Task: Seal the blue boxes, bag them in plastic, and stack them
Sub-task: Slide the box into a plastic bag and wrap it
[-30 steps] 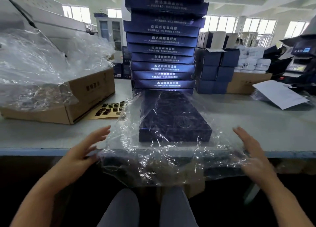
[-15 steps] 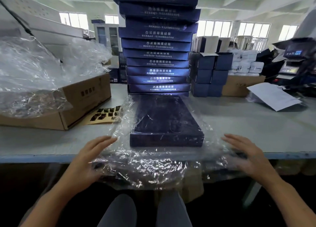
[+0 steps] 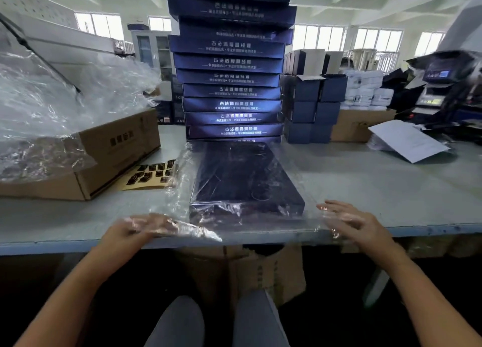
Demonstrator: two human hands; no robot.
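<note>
Both hands are seen at the near edge of the table (image 3: pixel 391 179), one on each side of the bagged box (image 3: pixel 247 179). The left hand (image 3: pixel 130 231) is laid under or against the loose film of the plastic bag (image 3: pixel 180 226), and its fingers are veiled by that film, so it cannot be told whether anything is pinched. The right hand (image 3: pixel 352 222) is spread flat with fingers apart on the bag's edge just right of the box, and nothing is gripped by it.

Between the hands, the blue box lies flat on the table, fully inside the clear bag, its near end close to the table edge. The bag's mouth appears to be left slack on the near side, so the bagging of this box is judged nearly done, with the loose end yet to be folded or tucked and the box yet to be lifted onto the pile.

Directly behind the box, touching or almost touching its far end, a tall stack of blue boxes (image 3: pixel 232 77) is seen, so many boxes are judged already done. Left of the box a sheet of seal stickers (image 3: pixel 152 175) and a cardboard carton (image 3: pixel 104 158) holding more plastic are seen; behind and to its right, smaller dark boxes (image 3: pixel 313 109) are piled.
</note>
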